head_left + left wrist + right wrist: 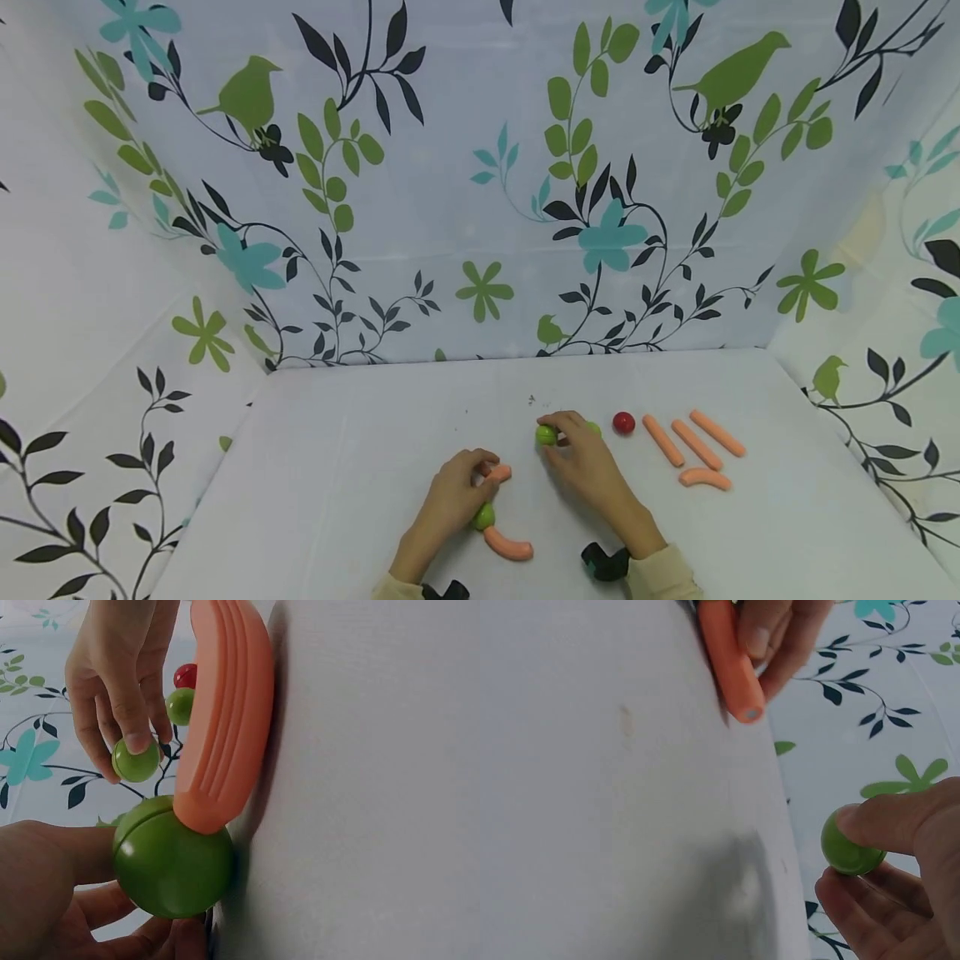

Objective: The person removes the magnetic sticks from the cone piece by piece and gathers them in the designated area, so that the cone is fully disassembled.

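My left hand (pixel 450 493) grips the far orange stick (pixel 501 472) of a small toy chain on the white table. A green ball (pixel 483 517) joins that stick to a curved orange piece (pixel 510 547), whose grooved side shows in the left wrist view. The left thumb lies against this joining ball (pixel 174 859); part of the grip is hidden behind it. A grey spot marks the far stick's (pixel 731 667) bare end. Further right, my right hand (pixel 588 467) pinches another green ball (pixel 851 841) between thumb and fingertips, apart from the chain.
Beyond the right hand lie a partly hidden green ball (pixel 593 428) and a red ball (pixel 624 423). Several orange pieces lie farther right, including a straight stick (pixel 696 444) and a curved one (pixel 705 478). Patterned cloth (pixel 450 208) hangs behind the table.
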`<act>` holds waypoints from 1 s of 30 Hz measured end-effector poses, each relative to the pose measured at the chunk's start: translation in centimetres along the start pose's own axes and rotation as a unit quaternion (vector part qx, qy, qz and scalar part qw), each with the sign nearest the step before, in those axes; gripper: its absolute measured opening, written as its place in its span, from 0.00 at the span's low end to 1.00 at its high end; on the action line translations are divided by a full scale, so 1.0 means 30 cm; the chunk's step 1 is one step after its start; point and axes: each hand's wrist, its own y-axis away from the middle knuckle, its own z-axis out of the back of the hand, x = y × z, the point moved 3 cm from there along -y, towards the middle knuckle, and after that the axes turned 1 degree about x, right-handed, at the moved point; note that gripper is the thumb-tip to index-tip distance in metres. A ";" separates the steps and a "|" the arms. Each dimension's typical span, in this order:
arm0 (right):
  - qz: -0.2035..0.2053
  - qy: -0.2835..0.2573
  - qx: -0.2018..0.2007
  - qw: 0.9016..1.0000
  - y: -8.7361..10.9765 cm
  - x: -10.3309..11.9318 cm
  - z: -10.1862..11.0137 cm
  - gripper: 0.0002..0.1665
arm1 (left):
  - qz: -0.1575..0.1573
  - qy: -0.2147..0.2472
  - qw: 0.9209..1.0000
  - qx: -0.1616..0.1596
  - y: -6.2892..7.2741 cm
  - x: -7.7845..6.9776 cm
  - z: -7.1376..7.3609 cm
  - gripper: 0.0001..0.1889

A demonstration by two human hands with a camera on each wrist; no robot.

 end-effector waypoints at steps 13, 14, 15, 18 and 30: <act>-0.025 0.046 -0.018 0.998 -0.092 -0.069 0.098 0.26 | 0.020 0.016 1.000 0.013 0.110 0.010 0.034 0.24; -0.024 0.057 -0.017 0.998 -0.099 -0.074 0.100 0.25 | 0.023 0.014 1.000 0.016 0.120 0.008 0.037 0.24; -0.022 0.068 -0.016 0.997 -0.108 -0.078 0.102 0.25 | 0.019 0.012 1.000 0.016 0.127 0.005 0.040 0.24; -0.025 0.104 -0.005 0.994 -0.133 -0.095 0.098 0.24 | 0.009 0.012 1.000 0.025 0.138 -0.008 0.043 0.25; -0.071 0.162 0.049 0.983 -0.162 -0.120 0.079 0.21 | -0.019 -0.007 1.000 0.019 0.140 -0.022 0.040 0.23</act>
